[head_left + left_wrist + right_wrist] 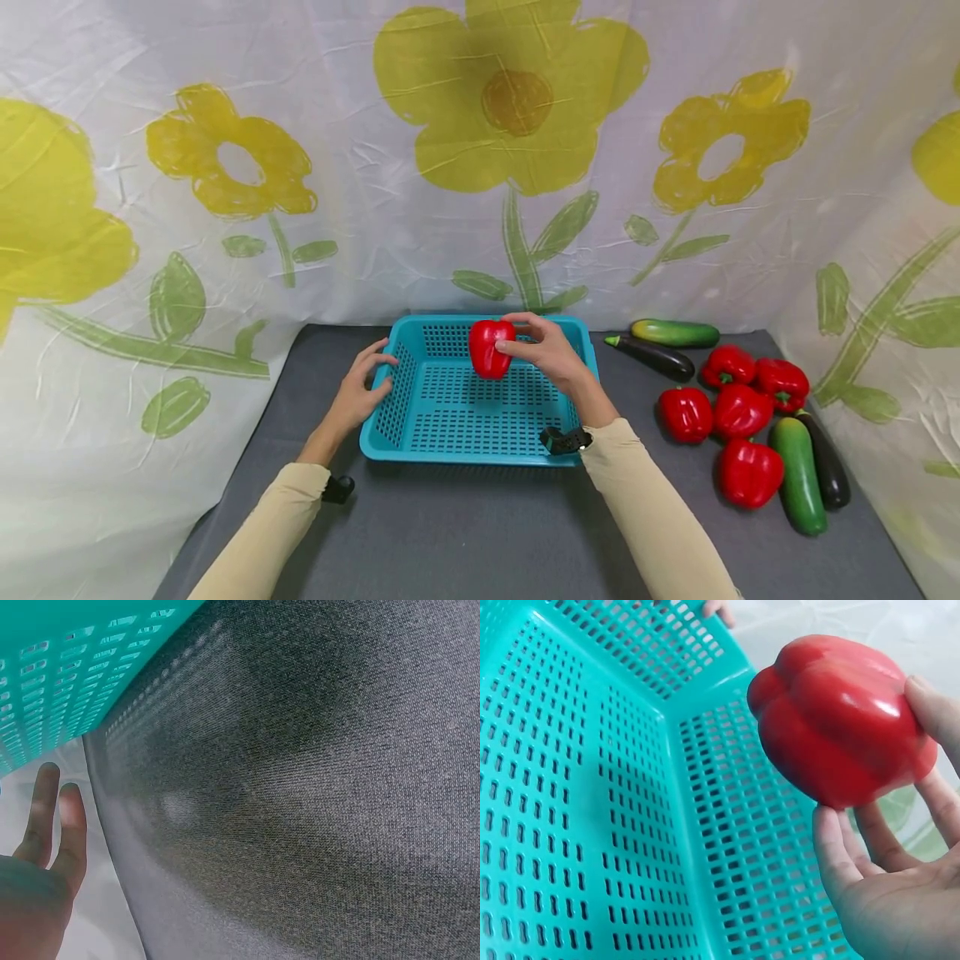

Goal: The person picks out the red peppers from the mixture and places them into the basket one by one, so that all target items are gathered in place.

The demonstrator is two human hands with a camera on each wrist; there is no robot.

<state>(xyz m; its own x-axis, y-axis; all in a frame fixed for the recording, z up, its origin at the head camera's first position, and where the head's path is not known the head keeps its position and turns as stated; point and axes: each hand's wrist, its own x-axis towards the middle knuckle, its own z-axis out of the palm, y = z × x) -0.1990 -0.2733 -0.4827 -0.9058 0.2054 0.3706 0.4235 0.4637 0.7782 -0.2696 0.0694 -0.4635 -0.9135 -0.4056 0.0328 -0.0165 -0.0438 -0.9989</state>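
Note:
A red bell pepper (486, 350) is held up over the blue-green plastic basket (480, 457) by my right hand (546, 350). The right wrist view shows the thumb on one side of the pepper (840, 724) and fingertips on the other, with the basket's slotted floor and wall beside it. At the basket's left rim is my left hand (362, 387), fingers spread and slightly bent, fingertips right at the edge. Two of its fingers (71, 825) extend loosely outside the basket wall in the left wrist view.
Right of the basket lie several red bell peppers (742, 410), two eggplants, one of them (660, 358) near the back, and two green zucchini-like vegetables, one (799, 475) at the front right. A flower-printed cloth (360, 208) hangs behind the grey table (465, 533).

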